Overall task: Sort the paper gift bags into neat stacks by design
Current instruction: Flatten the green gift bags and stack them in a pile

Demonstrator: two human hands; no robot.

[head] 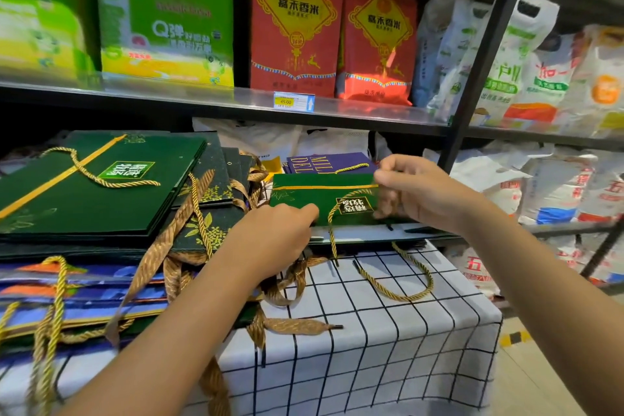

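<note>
Checked tablecloth, shop shelving behind. Both hands pinch small dark-green paper gift bag: left hand near edge, right hand far corner. Likely mid-placement; next, square it onto matching large dark-green bag stack

Single head-worn wide-angle view, looking forward and slightly down from close range over a checked tablecloth toward store shelving. Both forearms reach in from the bottom edge. Frame edges bow and blur.
</note>
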